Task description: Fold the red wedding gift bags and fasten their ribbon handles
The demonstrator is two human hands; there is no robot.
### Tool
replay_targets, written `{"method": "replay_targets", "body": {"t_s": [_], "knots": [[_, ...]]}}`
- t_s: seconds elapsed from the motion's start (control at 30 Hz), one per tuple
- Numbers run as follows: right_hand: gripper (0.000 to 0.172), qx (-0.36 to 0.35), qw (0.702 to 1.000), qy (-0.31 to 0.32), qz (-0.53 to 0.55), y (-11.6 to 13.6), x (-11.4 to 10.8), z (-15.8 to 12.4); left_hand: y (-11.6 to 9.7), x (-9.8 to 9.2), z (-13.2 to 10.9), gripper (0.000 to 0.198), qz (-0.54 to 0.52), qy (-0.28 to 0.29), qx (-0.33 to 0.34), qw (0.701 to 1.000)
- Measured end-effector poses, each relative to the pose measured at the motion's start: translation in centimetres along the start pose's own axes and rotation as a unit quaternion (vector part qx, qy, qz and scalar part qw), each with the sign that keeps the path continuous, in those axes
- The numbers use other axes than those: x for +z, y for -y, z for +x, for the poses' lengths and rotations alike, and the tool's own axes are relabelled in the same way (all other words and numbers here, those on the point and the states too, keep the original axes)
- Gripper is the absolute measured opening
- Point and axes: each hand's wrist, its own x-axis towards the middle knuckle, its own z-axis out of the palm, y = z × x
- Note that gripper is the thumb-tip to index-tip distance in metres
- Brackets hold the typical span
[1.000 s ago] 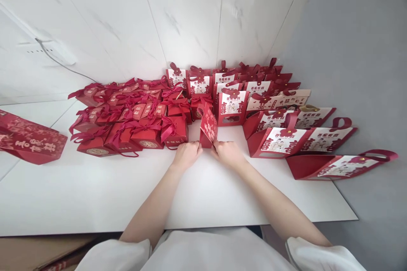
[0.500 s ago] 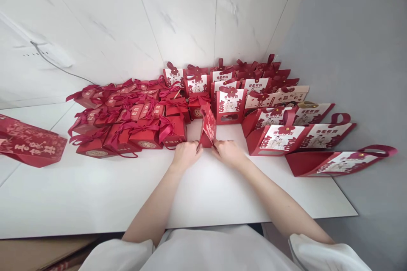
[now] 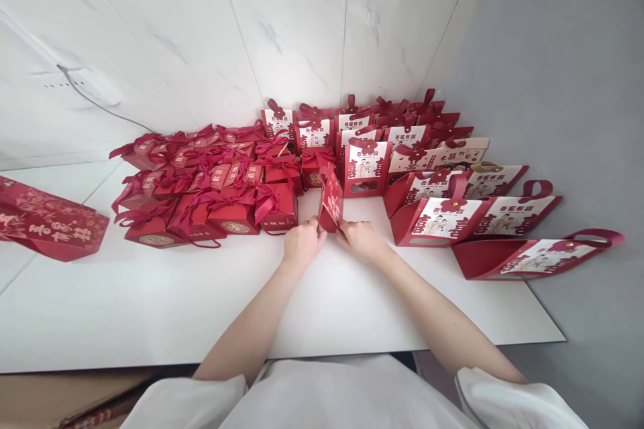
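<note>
A small red gift box (image 3: 331, 198) with a pale floral print stands upright on the white tabletop, its narrow edge turned toward me. My left hand (image 3: 304, 242) is closed on its lower left side, fingers curled at the bottom edge. On the lower right side, my right hand (image 3: 363, 240) pinches the same box. The fingertips of both hands are partly hidden behind the knuckles. Just left of the box is a red box with a ribbon bow (image 3: 278, 209); behind it to the right stands a red box with a white label (image 3: 365, 167).
Rows of red ribbon-tied boxes (image 3: 234, 211) fill the left middle. Labelled boxes with loop handles (image 3: 449, 220) stand on the right. A larger red box (image 3: 55, 222) lies at far left. The white table (image 3: 377, 308) meets a tiled wall (image 3: 292, 20); a cable (image 3: 100, 106) runs down it.
My left hand has shifted slightly to the right along the bottom of the gift box. My right hand stays almost where it was. The whole view has moved a little.
</note>
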Motion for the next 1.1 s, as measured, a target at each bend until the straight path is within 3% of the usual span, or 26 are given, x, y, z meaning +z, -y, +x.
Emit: {"method": "replay_targets", "body": {"t_s": [0.4, 0.63, 1.1], "knots": [[0.027, -0.005, 1.000, 0.003, 0.008, -0.1, -0.1, 0.0, 1.1, -0.4, 0.1, 0.018, -0.013, 0.055, -0.004, 0.998], [0.028, -0.018, 1.000, 0.002, 0.015, -0.6, -0.1, 0.0, 0.5, -1.2, -0.5, 0.053, -0.005, -0.008, 0.013, 1.000], [0.026, -0.041, 0.999, 0.008, 0.018, -1.0, 0.3, 0.2, 0.0, 0.4, 0.3, 0.038, 0.016, -0.028, 0.023, 0.999]]}}
